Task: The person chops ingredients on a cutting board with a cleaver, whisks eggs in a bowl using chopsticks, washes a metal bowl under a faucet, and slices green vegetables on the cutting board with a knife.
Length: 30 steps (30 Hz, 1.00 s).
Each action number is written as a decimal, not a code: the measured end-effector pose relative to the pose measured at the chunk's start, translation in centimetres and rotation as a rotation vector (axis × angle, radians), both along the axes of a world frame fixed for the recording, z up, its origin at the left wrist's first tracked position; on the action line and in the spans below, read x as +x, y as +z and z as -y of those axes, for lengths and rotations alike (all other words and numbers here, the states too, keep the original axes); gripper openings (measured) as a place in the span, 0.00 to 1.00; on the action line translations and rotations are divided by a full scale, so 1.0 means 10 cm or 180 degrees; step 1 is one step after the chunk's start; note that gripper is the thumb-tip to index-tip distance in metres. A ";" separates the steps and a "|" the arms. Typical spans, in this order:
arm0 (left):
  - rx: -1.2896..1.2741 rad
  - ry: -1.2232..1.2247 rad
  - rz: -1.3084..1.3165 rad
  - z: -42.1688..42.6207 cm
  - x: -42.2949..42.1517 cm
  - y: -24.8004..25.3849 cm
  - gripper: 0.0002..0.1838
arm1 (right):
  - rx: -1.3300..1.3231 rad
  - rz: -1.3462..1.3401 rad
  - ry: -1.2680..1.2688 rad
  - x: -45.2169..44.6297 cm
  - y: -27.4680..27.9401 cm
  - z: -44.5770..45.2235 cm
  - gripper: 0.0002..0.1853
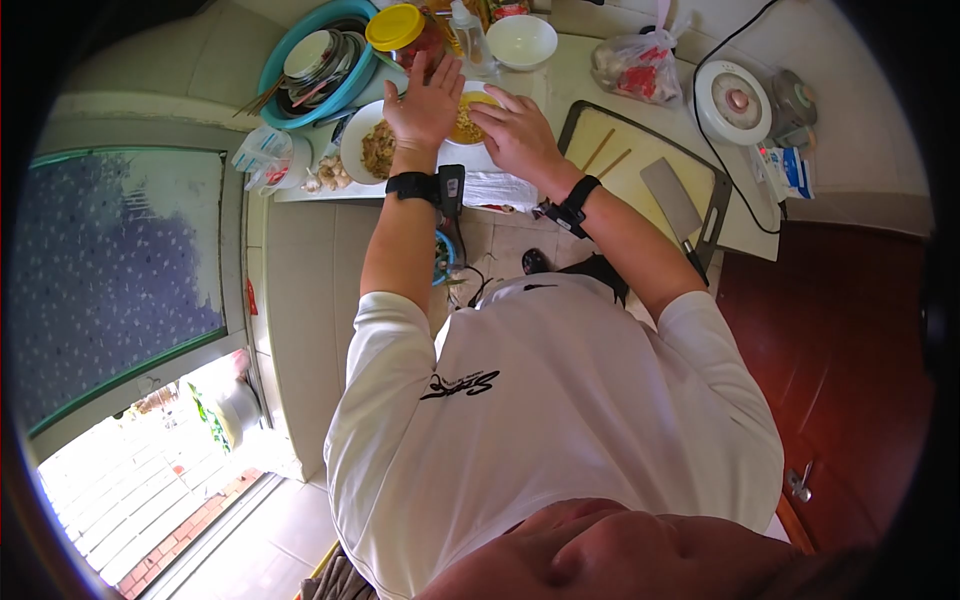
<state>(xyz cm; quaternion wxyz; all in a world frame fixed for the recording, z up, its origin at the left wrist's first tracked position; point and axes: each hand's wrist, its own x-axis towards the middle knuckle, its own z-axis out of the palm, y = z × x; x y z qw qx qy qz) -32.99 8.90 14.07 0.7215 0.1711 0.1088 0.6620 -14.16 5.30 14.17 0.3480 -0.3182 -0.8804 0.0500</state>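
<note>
My left hand (426,108) is raised palm up with its fingers spread, beside a white bowl of brownish food (376,150); nothing lies in it. Over the right side of a second bowl (466,118), which holds yellow food, my right hand (515,135) reaches with its fingers apart. Whether its fingertips touch the food cannot be made out. Behind the hands stand a jar with a yellow lid (396,28), a clear bottle (468,35) and an empty white bowl (522,42).
A cutting board (640,150) with chopsticks and a cleaver (672,200) lies at right. At left are a blue basin (272,85) of dishes, a plastic cup (268,155) and garlic (330,173). A cord runs near a white round appliance (733,102).
</note>
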 end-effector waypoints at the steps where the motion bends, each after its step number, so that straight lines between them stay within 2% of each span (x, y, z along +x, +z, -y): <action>1: -0.0005 -0.0005 0.0001 -0.01 -0.01 -0.02 0.40 | 0.0132 -0.0280 0.0006 -0.04 0.06 0.02 0.20; 3: 0.0097 -0.0128 0.0272 -0.01 -0.03 -0.04 0.40 | 0.0266 -0.0561 0.0009 -0.04 0.04 0.03 0.17; 5: 0.0143 -0.0227 0.0507 -0.01 -0.04 -0.04 0.40 | -0.0153 0.0077 0.0111 0.00 -0.12 -0.01 0.17; 6: 0.0187 -0.0324 0.0747 -0.01 -0.05 -0.03 0.40 | -0.0150 0.0073 0.0119 0.01 -0.12 -0.02 0.17; 9: 0.0184 -0.0287 0.0812 0.01 -0.05 -0.02 0.38 | -0.0101 -0.0050 -0.0010 0.01 -0.07 0.00 0.23; 11: 0.0078 -0.0255 0.0696 0.02 -0.04 -0.02 0.36 | 0.0045 -0.0469 0.0040 -0.03 0.02 0.01 0.27; 13: -0.0016 -0.0211 0.0573 0.03 0.00 0.02 0.34 | 0.0086 -0.0637 -0.0029 -0.03 0.14 0.01 0.28; 15: -0.0001 0.0019 -0.0756 0.06 0.06 0.03 0.30 | 0.0115 -0.0799 -0.0103 -0.04 0.27 0.02 0.29; 16: -0.0008 0.0012 -0.0760 0.08 0.08 0.03 0.30 | 0.0090 -0.0823 -0.0045 -0.06 0.34 0.04 0.30; 20: 0.0541 0.0283 -0.2836 0.11 0.13 0.01 0.29 | 0.0331 -0.0640 0.0261 -0.12 0.35 0.05 0.31; 22: 0.0673 0.0362 -0.3356 0.15 0.19 0.10 0.29 | 0.0300 -0.0444 0.0171 -0.05 0.21 0.03 0.31; 24: -0.0391 0.0727 -0.2490 0.14 0.26 0.18 0.32 | 0.0281 -0.0249 0.0082 0.00 0.09 -0.01 0.31; 25: -0.0392 0.0726 -0.2490 0.13 0.24 0.16 0.32 | 0.0189 -0.0224 0.0014 0.03 0.04 -0.03 0.30; 27: 0.0113 0.0901 -0.3150 0.12 0.21 0.12 0.31 | 0.0079 -0.0195 -0.0069 0.05 0.03 -0.03 0.29; 30: -0.0070 0.0710 -0.2707 0.15 0.22 0.12 0.31 | 0.0215 -0.0598 -0.0049 -0.02 0.18 0.02 0.27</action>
